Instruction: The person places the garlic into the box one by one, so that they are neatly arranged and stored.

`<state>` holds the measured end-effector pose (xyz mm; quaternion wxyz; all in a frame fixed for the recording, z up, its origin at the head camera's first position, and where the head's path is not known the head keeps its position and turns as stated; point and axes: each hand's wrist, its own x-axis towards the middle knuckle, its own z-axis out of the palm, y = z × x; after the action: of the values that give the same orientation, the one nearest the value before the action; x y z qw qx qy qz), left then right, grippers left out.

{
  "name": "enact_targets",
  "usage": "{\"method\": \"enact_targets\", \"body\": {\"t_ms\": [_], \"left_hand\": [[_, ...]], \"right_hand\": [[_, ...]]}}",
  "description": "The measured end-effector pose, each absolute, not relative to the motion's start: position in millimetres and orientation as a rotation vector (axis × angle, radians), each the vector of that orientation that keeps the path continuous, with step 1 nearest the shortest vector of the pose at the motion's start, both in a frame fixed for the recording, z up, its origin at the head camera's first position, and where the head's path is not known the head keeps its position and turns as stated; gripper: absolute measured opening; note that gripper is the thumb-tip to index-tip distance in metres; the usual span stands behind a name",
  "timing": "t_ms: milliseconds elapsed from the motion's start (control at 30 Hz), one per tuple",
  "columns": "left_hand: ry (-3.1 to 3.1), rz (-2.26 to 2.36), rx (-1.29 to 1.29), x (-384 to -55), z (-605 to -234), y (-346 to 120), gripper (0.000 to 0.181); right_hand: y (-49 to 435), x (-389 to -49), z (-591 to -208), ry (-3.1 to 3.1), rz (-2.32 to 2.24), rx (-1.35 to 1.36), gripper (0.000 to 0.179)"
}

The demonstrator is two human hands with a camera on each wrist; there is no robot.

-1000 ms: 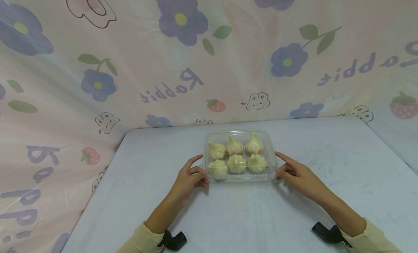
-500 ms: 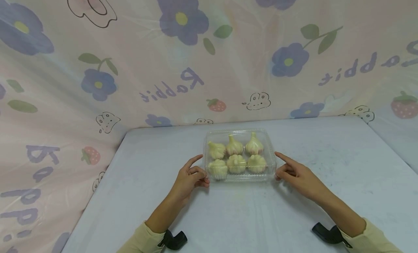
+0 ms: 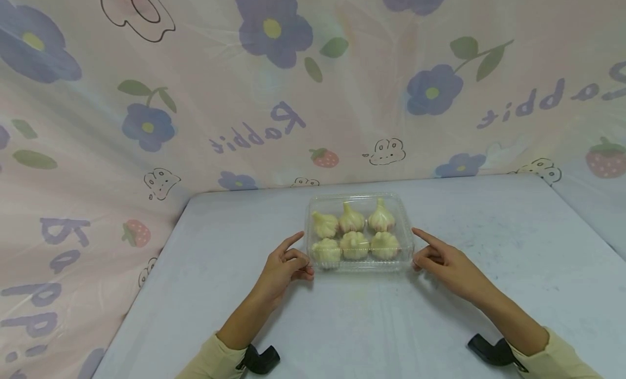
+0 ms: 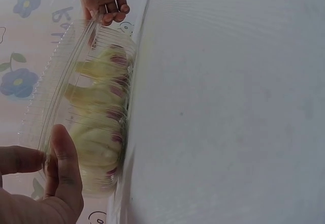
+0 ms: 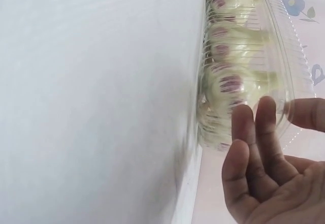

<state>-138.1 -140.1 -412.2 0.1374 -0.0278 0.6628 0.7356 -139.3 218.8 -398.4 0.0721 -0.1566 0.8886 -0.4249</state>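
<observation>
A clear plastic clamshell box with several garlic bulbs inside sits on the white-covered table. My left hand holds its left near corner, index finger stretched along the side. In the left wrist view, the fingers of that hand pinch the box's rim. At the opposite corner my right hand does the same, index finger pointing along the right side. The right wrist view shows its fingertips at the rim and side wall. Purple-tinged garlic shows through the ribbed wall.
The table has a white cover. Behind it and to the left hangs a pale curtain printed with flowers, rabbits and strawberries. A black wrist mount sits at the left cuff, another black mount at the right.
</observation>
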Motion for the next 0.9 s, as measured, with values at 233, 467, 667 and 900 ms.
{"method": "enact_targets", "body": {"t_ms": [233, 467, 667, 900], "left_hand": [[1.918, 2.123, -0.079, -137.3, -411.6, -139.9, 0.068], [1.916, 2.121, -0.082, -136.3, -410.3, -139.6, 0.069], [1.925, 2.125, -0.094, -136.4, -409.0, -139.0, 0.068], [1.929, 2.133, -0.112, -136.1, -407.9, -138.6, 0.067]], "right_hand": [[219.7, -139.7, -399.3, 2.662, -1.286, -0.487, 0.063], [221.8, -140.6, -400.8, 2.678, -1.282, -0.493, 0.062], [223.0, -140.8, -401.1, 2.668, -1.31, -0.489, 0.061], [222.9, -141.7, -401.8, 2.659, -1.329, -0.492, 0.061]]}}
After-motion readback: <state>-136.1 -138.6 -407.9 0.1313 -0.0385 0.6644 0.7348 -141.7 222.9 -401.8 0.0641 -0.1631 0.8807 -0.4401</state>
